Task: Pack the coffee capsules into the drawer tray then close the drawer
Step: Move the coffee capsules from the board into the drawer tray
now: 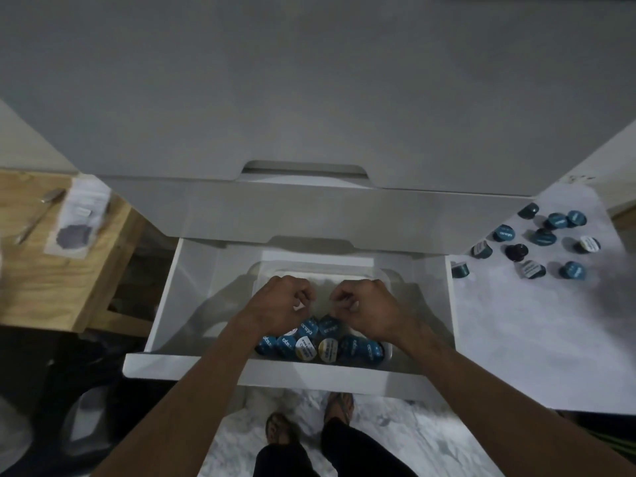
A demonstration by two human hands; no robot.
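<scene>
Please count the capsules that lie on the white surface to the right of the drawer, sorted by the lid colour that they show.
Teal-lid capsules: 5
White-lid capsules: 3
Capsules with lid not showing, lying on the side or upside down: 3
Total on the white surface: 11

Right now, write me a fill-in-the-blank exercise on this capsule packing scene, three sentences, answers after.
1. The drawer that holds the tray stands ____.
2. Both the left hand and the right hand hover above the ____, fingers curled.
3. The loose capsules not yet packed lie on the white surface to the person's ____.

Missing words: open; tray; right
</scene>
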